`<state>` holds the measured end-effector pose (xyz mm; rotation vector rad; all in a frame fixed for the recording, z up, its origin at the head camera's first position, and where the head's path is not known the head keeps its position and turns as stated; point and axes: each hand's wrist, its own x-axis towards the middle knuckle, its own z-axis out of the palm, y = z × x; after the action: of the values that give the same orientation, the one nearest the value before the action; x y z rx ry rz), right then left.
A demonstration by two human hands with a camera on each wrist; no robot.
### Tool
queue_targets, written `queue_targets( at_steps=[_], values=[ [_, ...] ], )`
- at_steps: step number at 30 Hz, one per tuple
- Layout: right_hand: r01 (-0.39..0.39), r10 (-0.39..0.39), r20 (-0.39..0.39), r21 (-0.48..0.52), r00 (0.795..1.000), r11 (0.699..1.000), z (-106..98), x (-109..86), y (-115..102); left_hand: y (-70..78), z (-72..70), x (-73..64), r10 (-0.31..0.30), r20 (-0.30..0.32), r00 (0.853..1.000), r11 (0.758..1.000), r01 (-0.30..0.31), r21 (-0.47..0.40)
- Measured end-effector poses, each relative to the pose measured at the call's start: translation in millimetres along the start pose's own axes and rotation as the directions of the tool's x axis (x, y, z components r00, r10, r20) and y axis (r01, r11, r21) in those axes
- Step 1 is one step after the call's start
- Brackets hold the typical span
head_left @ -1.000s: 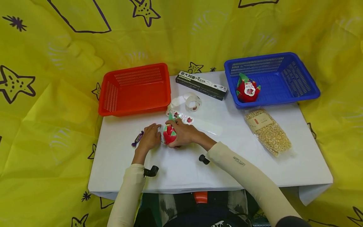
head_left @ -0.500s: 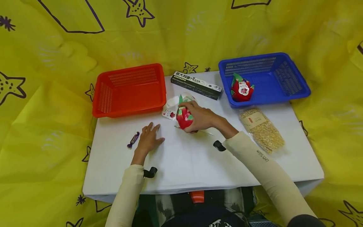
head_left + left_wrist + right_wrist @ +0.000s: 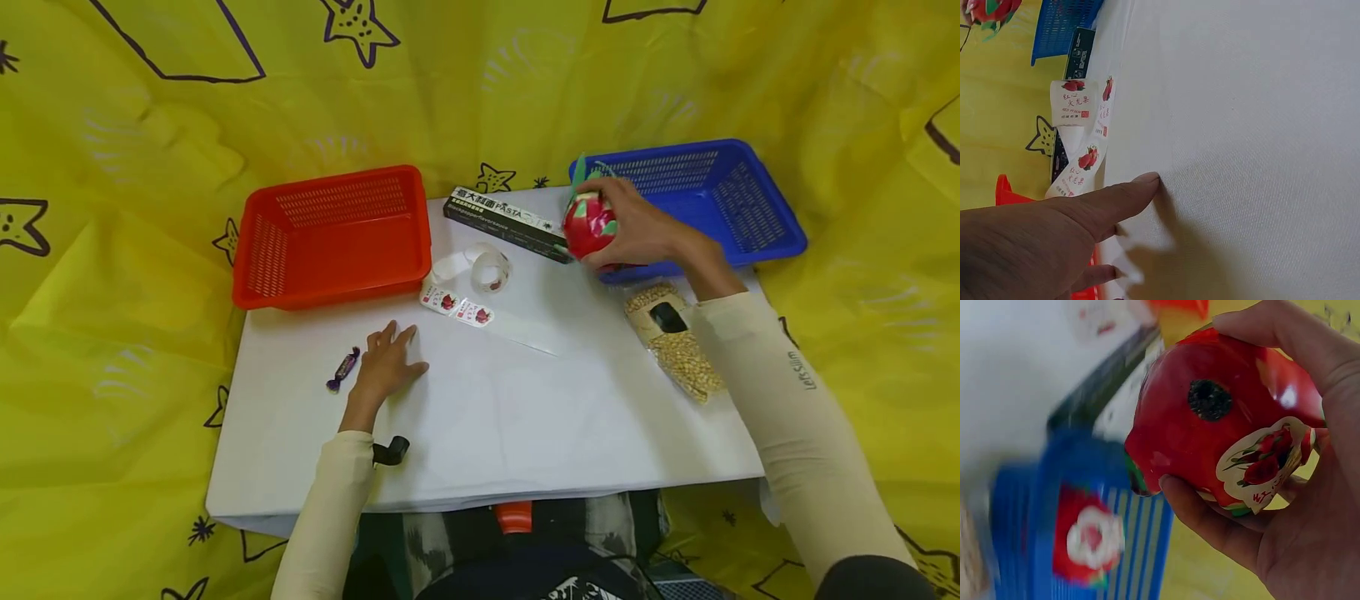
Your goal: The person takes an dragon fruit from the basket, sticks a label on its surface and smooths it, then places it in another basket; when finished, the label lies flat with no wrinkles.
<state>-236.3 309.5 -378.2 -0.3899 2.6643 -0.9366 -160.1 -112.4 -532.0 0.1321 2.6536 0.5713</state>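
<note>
My right hand (image 3: 641, 229) grips a red model dragon fruit (image 3: 589, 225) with green leaf tips, raised at the left end of the blue basket (image 3: 761, 204). In the right wrist view a label sticker (image 3: 1265, 461) shows on the held fruit's skin, beside a dark round end. A second dragon fruit (image 3: 1088, 537) with a white label sits in the basket; the right hand and its fruit hide it in the head view. My left hand (image 3: 385, 367) rests on the white table, fingers spread, holding nothing. Just left of it lies a purple wrapped candy (image 3: 343, 370).
A roll of dragon fruit labels (image 3: 491, 272) trails a label strip (image 3: 459, 307) across the table's middle. Behind it lies a dark pasta box (image 3: 510, 223). The red basket (image 3: 258, 302) stands back left. A bag of pale yellow kernels (image 3: 686, 362) lies under the right forearm.
The right hand has lifted the dragon fruit from beside the left hand and carried it right and back to the blue basket. The left hand has let go and stayed on the table.
</note>
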Motion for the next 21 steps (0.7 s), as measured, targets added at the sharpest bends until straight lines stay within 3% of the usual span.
queue_targets(
  at_steps=[9, 21],
  values=[
    [-0.140, 0.141, 0.001, -0.058, 0.990, 0.988, -52, -8.1, 47, -0.6, 0.9, 3.0, 0.008, -0.007, 1.000, 1.000, -0.008, 0.017],
    [-0.239, 0.241, 0.002, -0.127, 0.970, 0.963, -75, -8.7, 94, -2.6, 2.1, 3.4, 0.004, -0.001, 1.000, 0.999, -0.004, 0.032]
  ],
)
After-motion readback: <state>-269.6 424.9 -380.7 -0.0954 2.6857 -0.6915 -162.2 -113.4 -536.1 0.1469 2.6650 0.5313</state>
